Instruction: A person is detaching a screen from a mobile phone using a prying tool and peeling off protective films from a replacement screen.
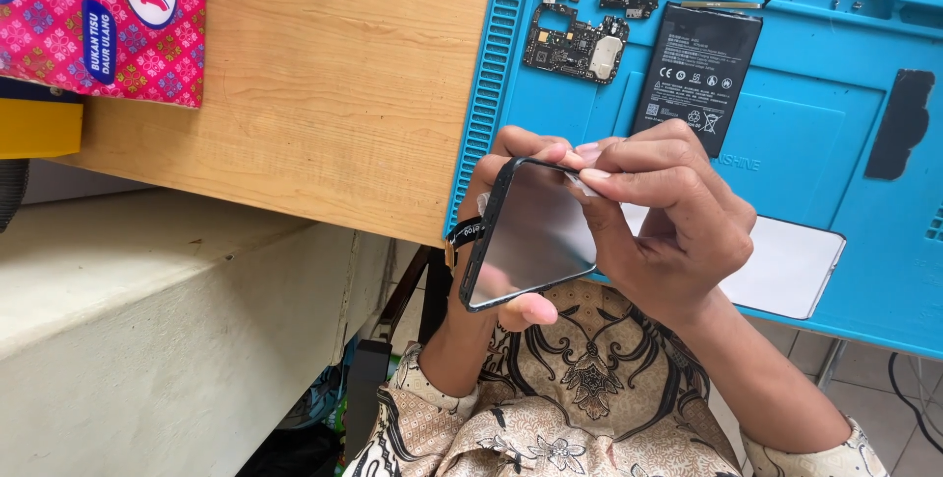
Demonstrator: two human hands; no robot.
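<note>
Phone frame (526, 236): dark-rimmed, rectangular, its glossy inner face reflecting grey; held tilted above the lap, just off the near edge of the tabletop.
Flex strip (464, 234): short black ribbon sticking out of the frame's lower left side.
Left hand (501, 241): behind and under the frame, fingers (530, 311) wrapped round its edges, clamped on it.
Right hand (668, 212): over the frame's top right corner, fingers (596, 174) pinched together on a small pale bit at that corner; what the bit is cannot be told.
Tabletop (334, 84): light wood grain, bare in the middle.
Work mat (835, 123): bright blue, ribbed along its left edge, with moulded trays along the far side.
Battery (697, 64): flat black cell lying on the mat, just beyond the hands.
Circuit board (577, 45): dark, irregular outline, left of the battery, near it but apart.
White sheet (786, 266): pale rectangle on the mat, partly hidden by the right hand.
Black patch (902, 123): dark strip at the mat's right side.
Tissue pack (103, 20): pink patterned, at the far left corner of the tabletop.
Room: pale ledge (147, 300) left of the tabletop; tiled floor at lower right.
Sleeves (550, 418): beige cloth with dark floral pattern.
</note>
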